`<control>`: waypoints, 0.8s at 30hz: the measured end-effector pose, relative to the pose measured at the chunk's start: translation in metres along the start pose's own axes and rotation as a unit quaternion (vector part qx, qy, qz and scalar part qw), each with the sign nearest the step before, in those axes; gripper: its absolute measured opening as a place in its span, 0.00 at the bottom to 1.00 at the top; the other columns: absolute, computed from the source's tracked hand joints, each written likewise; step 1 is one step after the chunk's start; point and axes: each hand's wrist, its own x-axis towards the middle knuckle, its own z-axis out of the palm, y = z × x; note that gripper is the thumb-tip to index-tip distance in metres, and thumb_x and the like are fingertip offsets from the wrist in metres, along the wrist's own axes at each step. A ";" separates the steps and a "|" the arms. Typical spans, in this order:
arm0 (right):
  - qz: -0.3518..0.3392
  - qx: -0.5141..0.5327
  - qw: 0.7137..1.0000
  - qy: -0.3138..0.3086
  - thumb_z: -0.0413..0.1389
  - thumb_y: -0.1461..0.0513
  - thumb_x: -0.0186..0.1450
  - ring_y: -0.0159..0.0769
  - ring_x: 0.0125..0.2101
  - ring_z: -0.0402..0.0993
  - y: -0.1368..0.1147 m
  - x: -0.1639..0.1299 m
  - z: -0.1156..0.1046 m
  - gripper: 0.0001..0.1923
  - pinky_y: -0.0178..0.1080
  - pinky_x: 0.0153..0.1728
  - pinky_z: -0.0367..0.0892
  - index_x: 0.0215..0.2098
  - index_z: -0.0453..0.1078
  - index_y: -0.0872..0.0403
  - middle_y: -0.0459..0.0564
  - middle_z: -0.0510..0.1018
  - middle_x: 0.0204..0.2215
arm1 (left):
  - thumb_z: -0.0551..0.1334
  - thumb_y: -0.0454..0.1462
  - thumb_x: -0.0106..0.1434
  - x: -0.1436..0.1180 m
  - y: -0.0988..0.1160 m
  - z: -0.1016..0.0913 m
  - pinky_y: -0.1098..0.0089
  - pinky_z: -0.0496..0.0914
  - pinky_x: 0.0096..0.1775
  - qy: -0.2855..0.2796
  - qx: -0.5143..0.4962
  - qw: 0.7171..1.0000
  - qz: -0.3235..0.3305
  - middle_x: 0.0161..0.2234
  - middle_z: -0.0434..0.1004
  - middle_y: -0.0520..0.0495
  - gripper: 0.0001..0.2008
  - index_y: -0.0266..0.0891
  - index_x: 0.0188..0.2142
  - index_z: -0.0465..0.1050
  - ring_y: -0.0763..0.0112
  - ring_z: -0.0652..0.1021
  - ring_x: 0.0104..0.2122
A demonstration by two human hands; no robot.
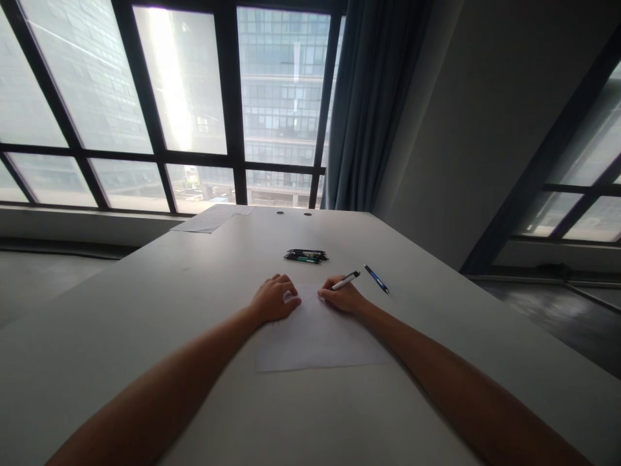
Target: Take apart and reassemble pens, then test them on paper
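A white sheet of paper [320, 346] lies on the white table in front of me. My left hand [274, 299] rests on its upper left part, fingers bent and thumb held apart, with nothing in its grasp. Over the upper right of the sheet, my right hand [344, 299] is closed around a white-and-black pen [346, 279], which leans up to the right. The pen's writing tip is hidden by the fingers. Small faint marks show on the paper near my left wrist. Just right of my right hand lies a blue pen [376, 278].
Beyond the sheet, several dark pens [305, 256] lie in a small pile. More papers [207, 220] are at the table's far left corner. Two round inserts sit near the far edge of the table [145, 336]. Behind it are windows and a blue curtain [361, 110].
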 end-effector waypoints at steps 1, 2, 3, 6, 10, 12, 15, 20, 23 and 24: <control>0.003 0.002 1.000 -0.002 0.58 0.61 0.54 0.26 0.16 0.63 0.000 0.000 0.000 0.07 0.30 0.19 0.57 0.23 0.69 0.57 0.43 0.71 0.14 | 0.62 0.44 0.59 0.000 0.000 0.000 0.59 0.69 0.47 0.000 0.000 1.000 0.001 0.41 0.76 0.46 0.10 0.43 0.36 0.77 0.59 0.73 0.44; 0.004 0.004 1.000 -0.001 0.58 0.61 0.54 0.26 0.16 0.63 -0.001 0.000 0.000 0.07 0.30 0.19 0.57 0.23 0.69 0.57 0.43 0.71 0.14 | 0.63 0.44 0.59 0.000 0.000 0.000 0.59 0.69 0.47 0.002 0.001 1.000 0.001 0.41 0.76 0.46 0.10 0.43 0.36 0.77 0.59 0.73 0.44; 0.004 0.004 1.000 0.001 0.58 0.61 0.54 0.26 0.16 0.63 -0.001 0.000 0.000 0.07 0.30 0.19 0.57 0.23 0.69 0.56 0.43 0.71 0.14 | 0.63 0.44 0.59 0.000 0.000 0.000 0.59 0.69 0.47 0.003 0.001 1.000 0.002 0.41 0.76 0.46 0.09 0.43 0.36 0.77 0.60 0.73 0.44; 0.004 0.004 1.000 0.006 0.58 0.62 0.54 0.26 0.16 0.63 -0.002 0.000 0.001 0.06 0.30 0.19 0.57 0.22 0.68 0.56 0.42 0.70 0.14 | 0.63 0.43 0.59 0.000 0.000 -0.001 0.60 0.69 0.46 0.003 0.001 1.000 0.003 0.41 0.76 0.45 0.09 0.43 0.35 0.77 0.60 0.73 0.43; 0.007 0.006 1.000 0.020 0.58 0.61 0.56 0.27 0.16 0.65 0.001 0.000 0.003 0.07 0.30 0.19 0.59 0.24 0.68 0.56 0.44 0.73 0.16 | 0.63 0.43 0.59 0.000 0.000 0.000 0.60 0.69 0.46 0.001 0.001 1.000 0.004 0.41 0.76 0.46 0.09 0.43 0.35 0.77 0.60 0.73 0.43; -0.005 0.015 0.999 0.050 0.56 0.55 0.61 0.28 0.16 0.66 0.002 -0.001 0.004 0.11 0.31 0.19 0.59 0.29 0.70 0.56 0.44 0.74 0.18 | 0.63 0.43 0.59 0.000 0.000 0.001 0.60 0.69 0.46 0.004 0.001 1.000 0.005 0.40 0.76 0.46 0.08 0.43 0.35 0.77 0.60 0.73 0.43; -0.063 -0.016 0.993 0.099 0.48 0.47 0.66 0.32 0.19 0.70 0.002 -0.002 0.004 0.22 0.33 0.23 0.63 0.34 0.72 0.56 0.46 0.75 0.18 | 0.62 0.42 0.60 -0.001 -0.002 0.001 0.61 0.69 0.45 0.018 0.000 1.000 0.018 0.40 0.76 0.46 0.07 0.43 0.35 0.77 0.61 0.74 0.42; -0.165 -0.143 0.954 0.207 0.56 0.51 0.62 0.40 0.38 0.76 -0.004 -0.005 0.005 0.23 0.40 0.43 0.68 0.52 0.70 0.54 0.52 0.80 0.42 | 0.54 0.45 0.68 -0.002 -0.002 -0.005 0.62 0.69 0.42 0.104 -0.028 0.990 0.092 0.37 0.77 0.44 0.16 0.40 0.48 0.72 0.64 0.75 0.37; -0.162 -0.174 0.945 0.222 0.55 0.54 0.63 0.41 0.40 0.76 -0.009 -0.007 0.007 0.29 0.42 0.46 0.68 0.61 0.61 0.53 0.54 0.75 0.51 | 0.55 0.50 0.66 -0.004 0.003 -0.010 0.60 0.68 0.43 0.097 -0.017 0.976 0.195 0.43 0.77 0.41 0.26 0.39 0.58 0.63 0.62 0.75 0.40; -0.164 -0.179 0.946 0.217 0.54 0.54 0.64 0.41 0.40 0.76 -0.010 -0.008 0.008 0.29 0.42 0.46 0.68 0.62 0.60 0.53 0.54 0.74 0.53 | 0.55 0.50 0.67 -0.004 0.005 -0.011 0.60 0.68 0.44 0.079 -0.010 0.972 0.220 0.46 0.76 0.41 0.26 0.40 0.59 0.62 0.61 0.75 0.42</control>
